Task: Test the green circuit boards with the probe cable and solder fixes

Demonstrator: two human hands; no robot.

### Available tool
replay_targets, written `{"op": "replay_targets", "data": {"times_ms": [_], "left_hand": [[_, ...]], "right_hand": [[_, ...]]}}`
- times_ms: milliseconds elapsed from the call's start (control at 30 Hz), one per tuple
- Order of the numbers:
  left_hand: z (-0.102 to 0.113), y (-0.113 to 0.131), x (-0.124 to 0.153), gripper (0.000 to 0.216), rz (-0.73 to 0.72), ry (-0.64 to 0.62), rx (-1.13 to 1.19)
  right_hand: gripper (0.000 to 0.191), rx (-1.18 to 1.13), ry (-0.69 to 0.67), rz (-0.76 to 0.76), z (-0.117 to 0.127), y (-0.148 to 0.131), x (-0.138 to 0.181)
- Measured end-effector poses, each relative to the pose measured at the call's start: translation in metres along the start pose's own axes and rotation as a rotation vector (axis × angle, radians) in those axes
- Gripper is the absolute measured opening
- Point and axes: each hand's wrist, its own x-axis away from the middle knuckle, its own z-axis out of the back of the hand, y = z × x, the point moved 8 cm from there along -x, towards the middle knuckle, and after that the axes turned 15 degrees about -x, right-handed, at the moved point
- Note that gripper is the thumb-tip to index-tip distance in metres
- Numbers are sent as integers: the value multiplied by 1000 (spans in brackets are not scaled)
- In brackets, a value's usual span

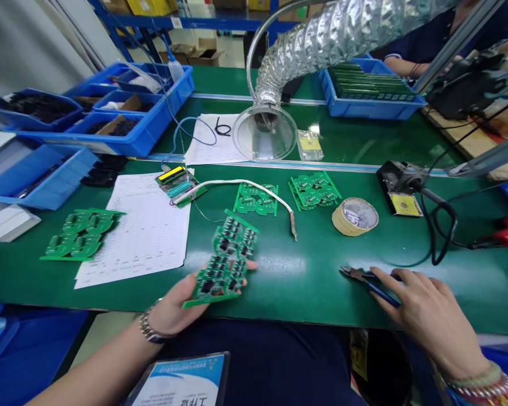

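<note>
My left hand [182, 301] grips a green circuit board panel [226, 262] covered with black components, tilted up above the bench's front edge. Its fingers pass behind the board and are partly hidden. On the right, my right hand [423, 310] has its fingers on the dark blue handles of a pair of side cutters [364, 275], which lie on the green bench with the jaws pointing left. Two more board panels [257, 198] [315, 190] lie beyond, and another panel [82, 234] rests on the left, partly over printed sheets [141, 225].
A round extraction hood [265, 132] hangs over the bench. A white cable [245, 181] runs from a small tester board [181, 185]. A tape roll [355, 216] and a soldering iron stand [402, 186] are on the right. Blue bins [148, 132] stand left; a co-worker's arm [400, 65] is behind.
</note>
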Motion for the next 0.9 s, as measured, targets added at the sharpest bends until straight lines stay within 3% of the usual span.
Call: {"op": "replay_targets", "data": {"times_ms": [100,267,400,500,567,633,767,833,900], "left_hand": [[17,16,3,61,-25,89,-83],[24,22,5,59,11,170,-136],[35,18,11,59,-2,185,-285],[51,16,17,60,6,226,-377],[58,20,19,61,-9,245,-456],[60,23,18,63,-27,248,-524],[52,18,10,65,-12,220,-621],[44,15,6,67,-17,199,-727],[37,15,3,68,-54,176,-875]], "right_hand": [[43,134,-37,-27,9,11,13],[39,96,-64,-3,8,28,24],[43,160,50,-90,17,86,48],[47,153,158,-126,28,96,52],[37,2,227,-122,30,66,39],[32,-234,234,-29,22,6,13],[49,-484,-121,428,-33,-150,-40],[64,-526,-209,463,-54,-182,-57],[72,-524,-234,399,-67,-180,-64]]}}
